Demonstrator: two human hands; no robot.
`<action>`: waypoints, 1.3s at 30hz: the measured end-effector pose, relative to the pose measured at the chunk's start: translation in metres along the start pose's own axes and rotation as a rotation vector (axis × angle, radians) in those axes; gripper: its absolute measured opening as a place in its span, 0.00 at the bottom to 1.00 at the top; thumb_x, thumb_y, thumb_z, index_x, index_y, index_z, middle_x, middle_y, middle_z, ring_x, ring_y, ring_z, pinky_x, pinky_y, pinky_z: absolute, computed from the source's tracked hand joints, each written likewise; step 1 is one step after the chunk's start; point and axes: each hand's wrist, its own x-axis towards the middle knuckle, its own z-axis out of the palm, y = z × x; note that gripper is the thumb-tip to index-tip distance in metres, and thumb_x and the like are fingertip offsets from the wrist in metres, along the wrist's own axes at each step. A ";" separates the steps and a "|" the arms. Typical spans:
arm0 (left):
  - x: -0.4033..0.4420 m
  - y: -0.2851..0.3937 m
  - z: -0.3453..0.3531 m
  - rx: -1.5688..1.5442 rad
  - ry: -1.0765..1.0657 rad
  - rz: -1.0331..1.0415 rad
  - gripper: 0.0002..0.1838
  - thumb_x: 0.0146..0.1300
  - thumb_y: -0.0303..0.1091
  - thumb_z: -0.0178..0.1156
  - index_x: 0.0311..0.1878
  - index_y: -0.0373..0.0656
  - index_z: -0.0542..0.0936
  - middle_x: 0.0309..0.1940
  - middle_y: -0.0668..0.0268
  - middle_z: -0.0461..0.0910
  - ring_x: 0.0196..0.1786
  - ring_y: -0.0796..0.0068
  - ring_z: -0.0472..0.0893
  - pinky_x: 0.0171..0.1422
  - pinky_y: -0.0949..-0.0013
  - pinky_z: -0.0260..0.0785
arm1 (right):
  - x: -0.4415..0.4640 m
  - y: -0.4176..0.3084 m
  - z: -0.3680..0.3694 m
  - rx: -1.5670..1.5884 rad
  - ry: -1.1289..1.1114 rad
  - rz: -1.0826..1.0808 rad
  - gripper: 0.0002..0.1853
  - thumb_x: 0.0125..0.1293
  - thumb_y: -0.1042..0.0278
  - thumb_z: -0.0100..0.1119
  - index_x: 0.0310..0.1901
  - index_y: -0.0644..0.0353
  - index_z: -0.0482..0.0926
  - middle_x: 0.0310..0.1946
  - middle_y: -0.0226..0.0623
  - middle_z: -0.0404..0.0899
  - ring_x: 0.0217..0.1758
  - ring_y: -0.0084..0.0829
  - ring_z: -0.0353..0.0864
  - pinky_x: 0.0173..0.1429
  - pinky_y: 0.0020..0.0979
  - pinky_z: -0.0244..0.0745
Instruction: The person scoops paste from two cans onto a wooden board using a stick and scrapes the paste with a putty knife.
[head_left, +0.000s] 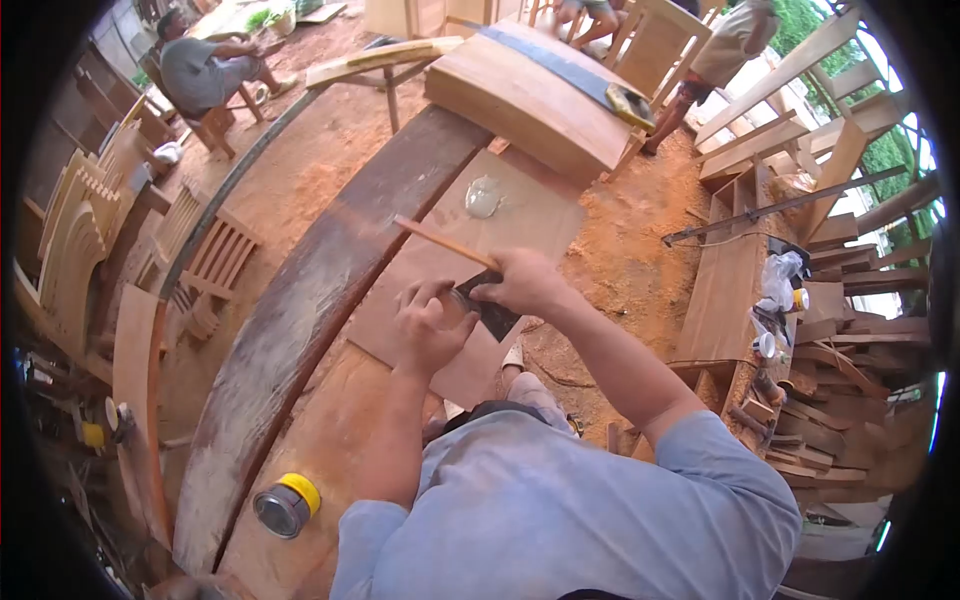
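My right hand (525, 280) is closed around a thin wooden stick (445, 241) that points up and left. Beneath that hand hangs a black flat piece (497, 318), apparently in its grip too; its kind is unclear. My left hand (430, 325) is curled close beside it, its fingers bent around a small dark roundish thing that I cannot make out. Both hands are above a flat wooden board (420, 275) on the bench. Toward the board's far end lies a blob of whitish paste (483, 197). A metal can with a yellow band (287, 505) lies near my left forearm.
A long dark plank (300, 320) runs along the bench's left. A large wooden panel (530, 95) bears a blue strip at the far end. To the right stands a wooden structure (725, 270) with bags and cups. A seated person (200, 75) is at far left; others are beyond.
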 end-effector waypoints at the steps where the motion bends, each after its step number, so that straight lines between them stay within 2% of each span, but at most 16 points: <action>1: 0.003 0.001 0.001 -0.018 0.010 0.029 0.17 0.43 0.40 0.75 0.31 0.38 0.84 0.49 0.65 0.83 0.54 0.60 0.79 0.61 0.57 0.67 | 0.001 0.000 0.001 -0.034 -0.002 -0.022 0.24 0.52 0.47 0.73 0.38 0.61 0.83 0.34 0.53 0.83 0.41 0.48 0.84 0.45 0.43 0.78; 4: 0.002 0.002 0.004 0.032 -0.015 0.059 0.19 0.45 0.39 0.73 0.37 0.36 0.83 0.47 0.61 0.83 0.53 0.57 0.80 0.60 0.55 0.68 | 0.005 0.015 0.014 -0.001 -0.028 0.013 0.27 0.54 0.42 0.71 0.43 0.59 0.84 0.35 0.48 0.85 0.40 0.42 0.85 0.46 0.38 0.79; 8: -0.007 -0.007 0.014 0.035 0.111 0.053 0.18 0.47 0.39 0.71 0.38 0.36 0.83 0.47 0.58 0.83 0.54 0.55 0.80 0.61 0.55 0.68 | 0.017 0.048 0.051 0.503 -0.230 0.084 0.29 0.55 0.40 0.73 0.43 0.62 0.84 0.32 0.34 0.84 0.34 0.26 0.81 0.41 0.31 0.78; 12: -0.013 -0.018 0.015 0.023 0.106 0.039 0.18 0.48 0.38 0.71 0.38 0.35 0.83 0.47 0.56 0.83 0.56 0.53 0.79 0.63 0.55 0.66 | 0.017 0.059 0.064 0.692 -0.375 0.185 0.28 0.57 0.42 0.72 0.45 0.61 0.84 0.31 0.29 0.82 0.32 0.23 0.79 0.38 0.29 0.76; 17: -0.005 -0.009 -0.013 0.143 -0.136 0.220 0.17 0.42 0.44 0.73 0.22 0.38 0.82 0.51 0.60 0.83 0.58 0.60 0.78 0.65 0.55 0.60 | 0.056 0.113 0.016 0.846 0.001 0.266 0.19 0.64 0.51 0.67 0.46 0.58 0.83 0.38 0.32 0.83 0.39 0.26 0.81 0.43 0.34 0.78; 19: -0.009 -0.006 -0.009 0.157 -0.116 0.182 0.16 0.41 0.41 0.73 0.22 0.38 0.81 0.50 0.61 0.82 0.57 0.60 0.78 0.63 0.55 0.60 | 0.072 0.136 -0.040 1.061 0.381 0.242 0.06 0.64 0.65 0.63 0.38 0.58 0.80 0.30 0.31 0.80 0.32 0.25 0.79 0.32 0.31 0.74; 21: -0.007 -0.004 -0.006 0.167 -0.079 0.151 0.14 0.41 0.39 0.73 0.22 0.39 0.81 0.50 0.62 0.82 0.56 0.60 0.78 0.61 0.56 0.60 | 0.117 0.179 -0.078 0.861 0.688 0.314 0.07 0.65 0.69 0.59 0.44 0.57 0.78 0.31 0.33 0.79 0.29 0.28 0.78 0.29 0.33 0.73; 24: -0.009 0.002 -0.003 0.194 -0.057 0.081 0.14 0.40 0.40 0.73 0.21 0.39 0.81 0.50 0.63 0.82 0.56 0.61 0.78 0.60 0.56 0.58 | 0.160 0.194 -0.121 1.086 0.772 0.354 0.08 0.68 0.66 0.57 0.45 0.58 0.77 0.32 0.36 0.79 0.29 0.31 0.79 0.30 0.35 0.75; 26: -0.006 0.006 0.006 0.271 0.039 -0.025 0.14 0.40 0.39 0.73 0.19 0.40 0.80 0.49 0.64 0.81 0.56 0.62 0.77 0.61 0.58 0.57 | 0.146 0.159 -0.152 1.361 0.634 0.533 0.11 0.71 0.62 0.53 0.47 0.59 0.77 0.33 0.39 0.79 0.29 0.33 0.79 0.32 0.37 0.77; 28: -0.003 0.008 0.014 0.288 0.102 -0.064 0.14 0.39 0.40 0.73 0.18 0.40 0.81 0.49 0.65 0.81 0.55 0.63 0.77 0.61 0.57 0.56 | 0.155 0.182 -0.135 1.163 0.698 0.568 0.17 0.72 0.55 0.52 0.51 0.60 0.77 0.29 0.37 0.78 0.31 0.34 0.81 0.32 0.38 0.77; 30: 0.001 0.008 0.016 0.293 0.158 -0.092 0.14 0.37 0.40 0.73 0.18 0.40 0.81 0.48 0.66 0.81 0.55 0.63 0.77 0.61 0.57 0.56 | 0.159 0.229 -0.094 0.571 0.943 0.320 0.20 0.71 0.52 0.54 0.51 0.61 0.78 0.25 0.33 0.77 0.28 0.29 0.78 0.32 0.34 0.74; 32: -0.001 0.010 0.015 0.222 0.234 -0.092 0.13 0.37 0.38 0.72 0.17 0.40 0.80 0.48 0.61 0.79 0.53 0.62 0.76 0.58 0.53 0.59 | 0.094 0.196 -0.075 0.657 0.847 0.132 0.19 0.70 0.51 0.57 0.43 0.62 0.81 0.21 0.29 0.74 0.24 0.24 0.72 0.30 0.31 0.68; 33: -0.003 0.008 0.014 0.213 0.235 -0.090 0.13 0.37 0.38 0.72 0.17 0.40 0.80 0.48 0.61 0.79 0.53 0.62 0.76 0.58 0.53 0.59 | 0.051 0.164 -0.071 0.748 0.713 0.292 0.17 0.69 0.54 0.60 0.37 0.63 0.81 0.24 0.28 0.75 0.30 0.20 0.70 0.35 0.31 0.67; 36: -0.008 -0.008 0.009 -0.054 0.402 -0.167 0.14 0.40 0.36 0.72 0.28 0.38 0.82 0.47 0.61 0.78 0.51 0.66 0.77 0.54 0.55 0.65 | -0.012 0.184 -0.009 0.709 0.574 0.264 0.14 0.67 0.58 0.62 0.35 0.64 0.79 0.24 0.27 0.73 0.29 0.18 0.68 0.32 0.26 0.64; 38: -0.015 -0.023 0.001 -0.945 0.480 -0.588 0.21 0.52 0.36 0.69 0.48 0.41 0.78 0.44 0.66 0.78 0.49 0.69 0.76 0.53 0.62 0.70 | -0.047 0.210 0.035 0.769 0.611 0.268 0.13 0.67 0.59 0.62 0.38 0.63 0.79 0.23 0.26 0.73 0.27 0.18 0.69 0.31 0.26 0.65; 39: -0.016 -0.041 0.002 -1.050 0.564 -0.565 0.17 0.56 0.38 0.66 0.47 0.42 0.78 0.44 0.66 0.78 0.48 0.69 0.77 0.53 0.63 0.71 | -0.065 0.231 0.054 0.750 0.606 0.325 0.13 0.68 0.59 0.61 0.40 0.62 0.80 0.24 0.27 0.74 0.25 0.19 0.69 0.29 0.26 0.66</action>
